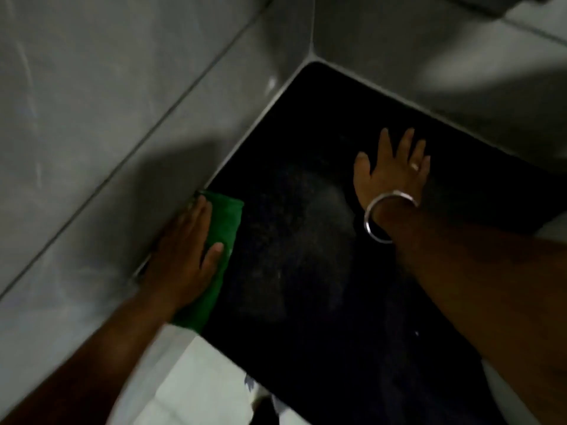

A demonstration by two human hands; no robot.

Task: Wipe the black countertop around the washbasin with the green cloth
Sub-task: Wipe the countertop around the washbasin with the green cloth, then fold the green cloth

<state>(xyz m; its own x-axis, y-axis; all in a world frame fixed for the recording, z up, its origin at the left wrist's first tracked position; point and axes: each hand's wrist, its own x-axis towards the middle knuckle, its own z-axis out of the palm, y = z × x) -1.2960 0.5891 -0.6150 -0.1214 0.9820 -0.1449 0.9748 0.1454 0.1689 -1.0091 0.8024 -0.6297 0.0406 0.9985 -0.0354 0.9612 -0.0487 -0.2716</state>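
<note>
Grey wall tiles [92,102] fill the left side, crossed by a thin pale grout line [171,118] that runs diagonally. A second tiled wall [429,41] meets them at a corner seam [313,32] at the top. A silver bangle [387,214] circles a wrist, and a ring [414,166] sits on one finger. White floor tiles [196,384] show at the bottom.

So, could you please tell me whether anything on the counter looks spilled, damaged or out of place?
Nothing looks spilled or damaged. The black countertop shows only a faint dusty haze at its middle. The left hand presses the green cloth flat by the wall; the right hand rests flat, fingers spread.
</note>
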